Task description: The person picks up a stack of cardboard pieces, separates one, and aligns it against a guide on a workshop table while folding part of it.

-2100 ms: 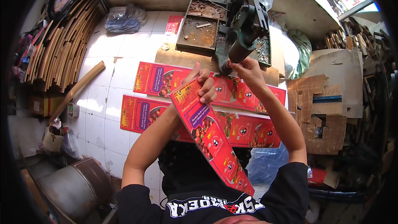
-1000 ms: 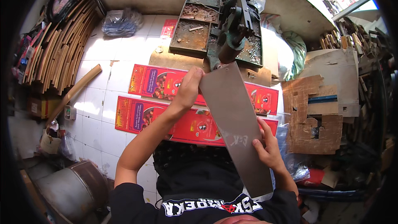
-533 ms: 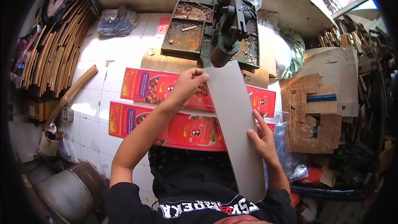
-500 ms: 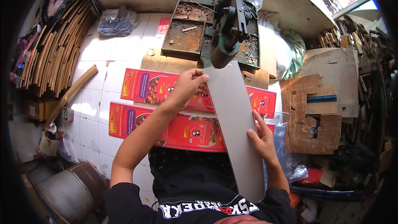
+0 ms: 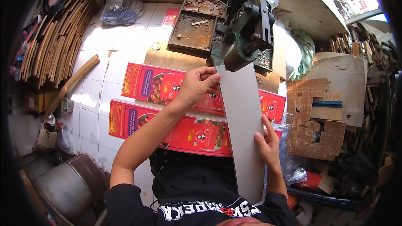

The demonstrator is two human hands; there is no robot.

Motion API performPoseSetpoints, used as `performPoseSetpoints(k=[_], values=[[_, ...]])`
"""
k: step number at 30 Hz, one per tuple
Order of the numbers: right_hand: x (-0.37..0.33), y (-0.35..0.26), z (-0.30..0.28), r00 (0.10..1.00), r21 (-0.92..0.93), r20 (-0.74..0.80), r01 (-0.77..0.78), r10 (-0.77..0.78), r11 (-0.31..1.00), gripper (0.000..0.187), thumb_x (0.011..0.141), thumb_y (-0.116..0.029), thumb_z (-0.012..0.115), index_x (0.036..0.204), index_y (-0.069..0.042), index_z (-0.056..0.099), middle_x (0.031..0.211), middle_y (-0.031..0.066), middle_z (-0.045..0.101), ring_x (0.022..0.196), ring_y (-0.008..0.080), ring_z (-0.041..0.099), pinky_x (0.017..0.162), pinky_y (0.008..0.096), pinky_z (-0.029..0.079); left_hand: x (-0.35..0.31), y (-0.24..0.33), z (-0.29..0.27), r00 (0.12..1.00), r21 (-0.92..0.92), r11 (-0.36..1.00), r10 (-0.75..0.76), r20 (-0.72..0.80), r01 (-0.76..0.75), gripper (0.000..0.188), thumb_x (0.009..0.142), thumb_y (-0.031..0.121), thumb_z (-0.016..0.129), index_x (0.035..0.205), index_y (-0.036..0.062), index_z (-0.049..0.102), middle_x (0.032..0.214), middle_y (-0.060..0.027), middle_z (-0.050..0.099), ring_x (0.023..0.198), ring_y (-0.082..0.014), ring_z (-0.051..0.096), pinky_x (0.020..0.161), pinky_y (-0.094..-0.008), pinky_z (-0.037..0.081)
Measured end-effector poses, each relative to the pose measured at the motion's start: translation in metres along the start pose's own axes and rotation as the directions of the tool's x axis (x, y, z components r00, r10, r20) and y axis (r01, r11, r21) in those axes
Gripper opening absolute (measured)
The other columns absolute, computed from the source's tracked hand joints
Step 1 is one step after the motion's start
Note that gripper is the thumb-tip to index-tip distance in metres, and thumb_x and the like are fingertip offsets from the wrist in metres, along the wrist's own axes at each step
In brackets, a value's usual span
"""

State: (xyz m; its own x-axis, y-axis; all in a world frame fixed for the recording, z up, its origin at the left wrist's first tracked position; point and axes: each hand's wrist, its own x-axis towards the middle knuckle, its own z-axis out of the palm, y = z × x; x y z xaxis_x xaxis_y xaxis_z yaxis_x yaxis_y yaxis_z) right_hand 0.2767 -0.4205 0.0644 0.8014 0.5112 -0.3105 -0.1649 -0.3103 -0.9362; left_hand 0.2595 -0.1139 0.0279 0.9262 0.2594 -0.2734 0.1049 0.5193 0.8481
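Observation:
A long, flat grey panel (image 5: 243, 129) slants from my chest to a dark green hand press (image 5: 240, 54). Its far edge reaches beneath the press head, which hides part of it. My left hand (image 5: 197, 86) pinches the panel's far left edge between thumb and fingers. Along the right edge, my right hand (image 5: 269, 144) grips the panel, thumb on the face and fingers at the side. Under the panel and my left arm lie two rows of red printed panels, a far one (image 5: 144, 84) and a near one (image 5: 184, 136).
Rusty trays (image 5: 192, 33) with small metal bits flank the press. Stacked brown boards (image 5: 63, 37) stand at left above a cardboard tube (image 5: 77, 86). A metal drum (image 5: 69, 182) sits lower left. Torn cardboard (image 5: 299, 121) and clear plastic (image 5: 293, 171) lie at right.
The panel's far end has slid further under the press head, covering the corner that showed before. Both hands keep their hold. The whole view has shifted slightly.

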Motion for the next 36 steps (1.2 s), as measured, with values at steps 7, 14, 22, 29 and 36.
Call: performPoseSetpoints(k=[7,14,22,29,36], values=[[0.0006,-0.0026,0.0010,1.000,0.039,0.001,-0.015,0.014,0.999,0.061,0.094,0.003,0.054,0.151,-0.003,0.031,0.123,0.0180,0.064,0.107,0.0162,0.062,0.094,0.0292,0.048,0.0016,0.0010,-0.0013,1.000,-0.008,1.000,0.003,0.002,-0.003,0.032,0.093,0.017,0.069,0.115,-0.0056,0.061,0.091,-0.0099,0.071,0.075,-0.0135,0.069,0.069,-0.0257,0.059],[-0.0018,-0.0031,0.0008,1.000,0.021,-0.006,-0.031,0.031,0.999,0.061,0.094,0.001,0.054,0.151,-0.002,0.032,0.123,0.0186,0.063,0.108,0.0170,0.062,0.094,0.0293,0.047,0.0006,0.0023,-0.0011,1.000,-0.009,1.000,-0.004,-0.003,0.004,0.031,0.092,0.015,0.069,0.114,-0.0054,0.062,0.093,-0.0107,0.071,0.077,-0.0142,0.070,0.069,-0.0266,0.060],[-0.0013,-0.0017,0.0003,1.000,0.043,-0.006,-0.028,0.028,0.999,0.059,0.095,-0.001,0.055,0.150,-0.001,0.032,0.124,0.0197,0.063,0.110,0.0180,0.061,0.095,0.0299,0.047,0.0014,0.0028,-0.0001,1.000,-0.010,1.000,0.005,-0.002,-0.005,0.028,0.092,0.013,0.069,0.113,-0.0049,0.062,0.092,-0.0106,0.072,0.076,-0.0139,0.070,0.069,-0.0265,0.060],[-0.0012,-0.0041,0.0027,1.000,0.047,-0.006,-0.024,0.024,0.999,0.059,0.096,-0.001,0.054,0.150,-0.001,0.032,0.123,0.0194,0.063,0.109,0.0173,0.061,0.094,0.0297,0.047,0.0015,0.0026,-0.0009,1.000,-0.007,1.000,0.004,-0.007,-0.004,0.029,0.092,0.013,0.069,0.113,-0.0059,0.062,0.093,-0.0113,0.071,0.076,-0.0140,0.070,0.069,-0.0268,0.060],[-0.0016,-0.0029,0.0018,0.999,0.043,-0.003,-0.038,0.038,0.998,0.060,0.095,0.001,0.054,0.151,-0.002,0.032,0.120,0.0169,0.065,0.105,0.0150,0.062,0.093,0.0284,0.048,-0.0002,0.0051,0.0018,1.000,0.005,1.000,-0.010,-0.027,0.010,0.030,0.093,0.017,0.067,0.111,-0.0062,0.061,0.092,-0.0113,0.070,0.076,-0.0153,0.070,0.069,-0.0280,0.060]])
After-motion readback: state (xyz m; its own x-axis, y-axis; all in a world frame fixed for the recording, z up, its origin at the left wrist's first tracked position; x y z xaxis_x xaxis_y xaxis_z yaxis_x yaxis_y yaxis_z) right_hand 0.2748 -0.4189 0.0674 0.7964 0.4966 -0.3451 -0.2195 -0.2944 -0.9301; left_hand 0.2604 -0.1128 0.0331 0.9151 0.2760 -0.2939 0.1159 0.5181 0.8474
